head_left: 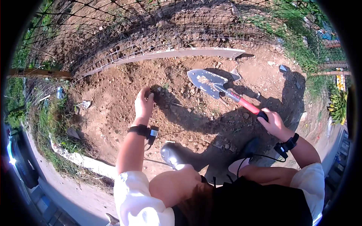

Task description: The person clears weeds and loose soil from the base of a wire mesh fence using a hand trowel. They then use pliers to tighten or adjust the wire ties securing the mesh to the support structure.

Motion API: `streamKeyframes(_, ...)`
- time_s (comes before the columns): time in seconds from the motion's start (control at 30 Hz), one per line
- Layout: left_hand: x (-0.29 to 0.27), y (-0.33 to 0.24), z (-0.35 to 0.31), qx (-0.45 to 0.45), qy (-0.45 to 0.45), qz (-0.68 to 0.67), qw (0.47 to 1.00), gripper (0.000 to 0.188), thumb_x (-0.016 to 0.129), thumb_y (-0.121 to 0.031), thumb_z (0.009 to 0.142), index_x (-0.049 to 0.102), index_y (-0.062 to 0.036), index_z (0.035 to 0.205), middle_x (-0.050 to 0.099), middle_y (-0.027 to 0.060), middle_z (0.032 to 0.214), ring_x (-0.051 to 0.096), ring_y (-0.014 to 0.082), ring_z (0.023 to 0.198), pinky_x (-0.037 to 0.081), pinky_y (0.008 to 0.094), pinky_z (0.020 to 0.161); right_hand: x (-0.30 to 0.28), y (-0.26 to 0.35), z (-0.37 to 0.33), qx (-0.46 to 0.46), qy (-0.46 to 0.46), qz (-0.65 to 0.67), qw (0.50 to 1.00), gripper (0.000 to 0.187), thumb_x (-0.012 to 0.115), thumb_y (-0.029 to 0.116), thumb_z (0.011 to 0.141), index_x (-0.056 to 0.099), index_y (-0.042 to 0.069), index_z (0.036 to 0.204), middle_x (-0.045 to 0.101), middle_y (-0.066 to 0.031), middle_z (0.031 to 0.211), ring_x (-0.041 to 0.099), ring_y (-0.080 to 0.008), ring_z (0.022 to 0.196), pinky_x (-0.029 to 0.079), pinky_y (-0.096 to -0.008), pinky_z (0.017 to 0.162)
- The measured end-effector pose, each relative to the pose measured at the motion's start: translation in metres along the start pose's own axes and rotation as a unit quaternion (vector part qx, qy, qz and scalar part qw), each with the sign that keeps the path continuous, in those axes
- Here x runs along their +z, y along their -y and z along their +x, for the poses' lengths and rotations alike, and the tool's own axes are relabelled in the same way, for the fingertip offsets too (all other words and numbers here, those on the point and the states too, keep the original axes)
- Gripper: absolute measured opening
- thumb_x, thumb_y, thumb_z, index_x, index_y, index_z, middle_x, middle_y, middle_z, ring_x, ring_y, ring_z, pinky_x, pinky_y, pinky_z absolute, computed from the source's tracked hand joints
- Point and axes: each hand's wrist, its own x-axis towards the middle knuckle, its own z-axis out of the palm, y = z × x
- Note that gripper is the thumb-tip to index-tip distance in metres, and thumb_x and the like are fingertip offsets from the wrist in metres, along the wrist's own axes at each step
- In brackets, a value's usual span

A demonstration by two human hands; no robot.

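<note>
My right hand [274,123] is wrapped round the black grip of a short-handled shovel [249,105] with a red shaft. Its grey pointed blade rests at or just above the soil, pointing up and left, with dry dirt stuck on it. My left hand [144,105] is low over the brown soil [113,101], fingers curled and thumb close to them. Beside its fingertips lies a dark, shadowed clump [162,96] with bits of green; whatever the fingers hold, if anything, is hidden.
A long pale board [169,54] edges the soil at the far side, with black netting [151,19] behind it. Grass [56,120] and a white curb [85,162] border the left. My dark boot [175,154] stands on the near soil. Small stones and scraps lie about.
</note>
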Motion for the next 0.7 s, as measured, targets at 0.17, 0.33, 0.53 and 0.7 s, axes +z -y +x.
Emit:
streamKeyframes(0.17,-0.036,-0.038,0.001,-0.211,0.083,-0.433,0.872,0.033,0.049,-0.024,0.095,0.052,-0.007,0.124,0.062,0.0058,0.105,0.059,0.0102,0.088,0.05,0.0226,0.067,0.011,-0.006,-0.011,0.028,-0.021,0.036,0.999,0.03,0.063,0.026,0.081,0.055,0.003,0.098,0.06,-0.0191,0.074,0.061,-0.0374,0.071,0.047,-0.0429,0.063)
streamKeyframes(0.33,-0.039,-0.065,-0.009,-0.309,0.104,-0.296,0.898,0.024,0.059,-0.034,0.088,0.062,-0.0135,0.101,0.054,-0.0049,0.076,0.047,0.0047,0.061,0.037,0.0177,0.049,0.015,-0.011,-0.003,-0.002,-0.053,-0.003,0.999,0.032,0.064,0.028,0.08,0.055,0.004,0.099,0.061,-0.0183,0.074,0.061,-0.0377,0.071,0.047,-0.044,0.063)
streamKeyframes(0.53,-0.127,0.038,-0.02,-0.372,-0.15,-0.265,0.877,0.043,0.061,-0.033,0.084,0.053,-0.0092,0.118,0.054,0.0038,0.095,0.052,0.0127,0.079,0.047,0.0265,0.065,-0.019,-0.024,0.006,0.047,-0.045,-0.033,0.997,0.032,0.063,0.035,0.082,0.057,0.004,0.08,0.058,-0.0196,0.066,0.059,-0.0394,0.065,0.045,-0.0445,0.057)
streamKeyframes(0.7,-0.215,0.166,-0.028,-0.256,-0.323,-0.023,0.911,0.078,0.064,-0.037,0.083,0.025,-0.0002,0.14,0.05,0.0141,0.118,0.051,0.0232,0.107,0.045,0.0363,0.088,-0.045,-0.055,0.017,0.068,-0.023,-0.106,0.992,0.036,0.06,0.038,0.084,0.06,0.002,0.083,0.058,-0.0202,0.063,0.059,-0.0392,0.062,0.045,-0.0454,0.056)
